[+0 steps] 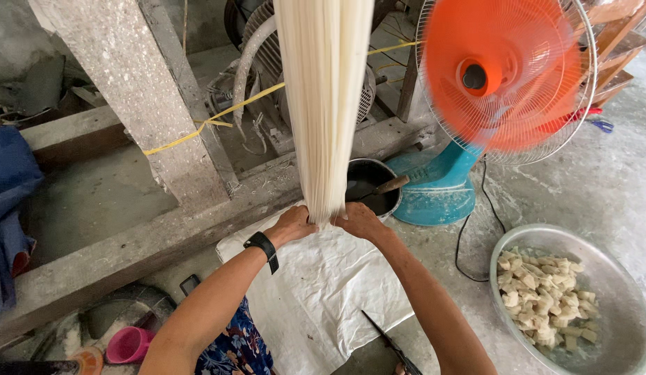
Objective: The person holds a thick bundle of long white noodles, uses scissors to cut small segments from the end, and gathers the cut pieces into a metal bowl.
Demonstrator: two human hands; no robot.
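A thick curtain of pale fresh noodle strands point(324, 97) hangs down from the top of the head view. My left hand point(290, 225), with a black band on its wrist, and my right hand point(361, 221) both grip the lower end of the strands from either side, just above a white woven sheet point(316, 292) spread on the floor. The bunch narrows where my fingers close around it.
An orange fan point(500, 76) spins on a teal base at the right. A dark pot point(370, 186) with a wooden handle sits behind my hands. A metal basin point(618, 298) holds dough lumps. A knife point(389, 340) lies on the sheet. A pink cup point(127, 344) stands at lower left.
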